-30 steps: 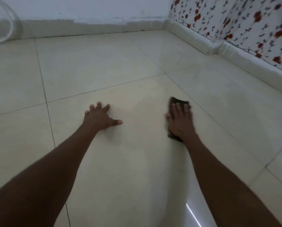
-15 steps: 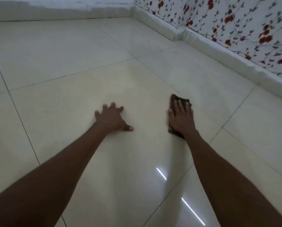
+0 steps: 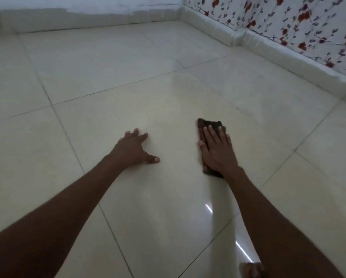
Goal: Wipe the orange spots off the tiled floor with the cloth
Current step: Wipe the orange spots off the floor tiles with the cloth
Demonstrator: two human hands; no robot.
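Since the earlier frame our view swung left; right hand [image 3: 218,152] still flat, pressing the dark folded cloth [image 3: 210,125] onto the glossy cream tiled floor [image 3: 107,77]. Left hand [image 3: 133,148] at 9 o'clock of it, splayed, grip released.

Glossy cream floor tiles [image 3: 128,63]; floral wallpaper [image 3: 308,23]; white skirting [image 3: 268,47].

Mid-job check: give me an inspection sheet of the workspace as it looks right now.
Surface: glossy cream tiled floor with dark grout lines; light glare streaks near the right arm.
Job's things: dark cloth flat on the floor; no orange spots visible.
Clutter: nothing seen.
Hands: right hand flat on the cloth, fingers extended; left hand spread on bare tile, empty.
Cables: nothing seen.
Surroundings: white skirting below floral wallpaper on the right; plain wall ahead.
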